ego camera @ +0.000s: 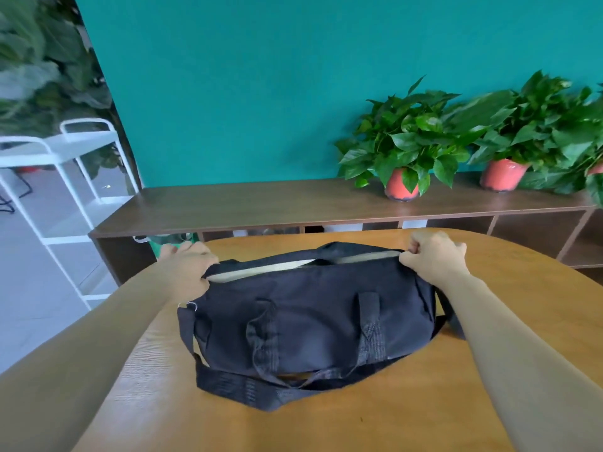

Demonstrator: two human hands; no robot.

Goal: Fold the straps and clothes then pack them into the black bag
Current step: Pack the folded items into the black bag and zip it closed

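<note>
Mid-table (424, 402), bag (310, 308); left hand (186, 272) gripping its left end, right hand (434, 256) its right; behind the table, sideboard (261, 200) bearing plants (408, 141).

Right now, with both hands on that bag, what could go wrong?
The left hand and right hand grip the ends of the black bag, pulling its opening into a narrow slit, so packing may be awkward. The loose shoulder strap lies on the table in front and might snag a forearm.
</note>
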